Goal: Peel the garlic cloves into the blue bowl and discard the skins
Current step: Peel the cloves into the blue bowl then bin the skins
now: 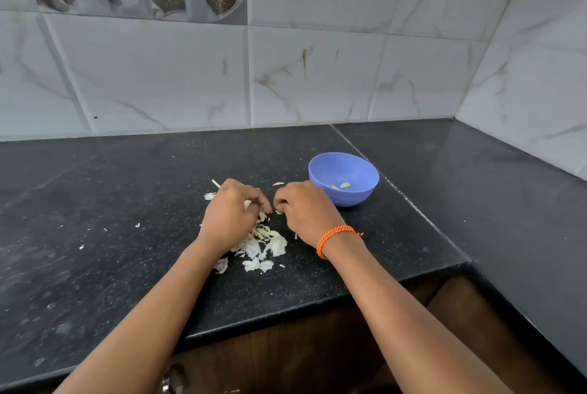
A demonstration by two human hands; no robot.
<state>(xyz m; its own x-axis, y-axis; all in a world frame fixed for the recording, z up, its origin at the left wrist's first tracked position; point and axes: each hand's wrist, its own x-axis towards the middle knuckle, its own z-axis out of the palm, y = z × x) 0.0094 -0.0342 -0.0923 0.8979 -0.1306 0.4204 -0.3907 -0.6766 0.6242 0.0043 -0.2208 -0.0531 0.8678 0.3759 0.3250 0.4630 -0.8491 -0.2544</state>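
Observation:
The blue bowl [344, 172] stands on the black counter, right of my hands, with a few peeled garlic cloves [344, 185] inside. My left hand [230, 214] has its fingers curled around a pale garlic clove [247, 204] that barely shows. My right hand [303, 209], with an orange thread on the wrist, curls its fingertips close to the left fingertips; what it pinches is hidden. A heap of white garlic skins [263, 246] lies on the counter below and between both hands.
The black granite counter [127, 203] runs left and turns a corner on the right. Small skin flakes [137, 225] are scattered left of the heap. Marble-look tiled walls rise at the back and right. The counter's front edge [286, 320] lies under my forearms.

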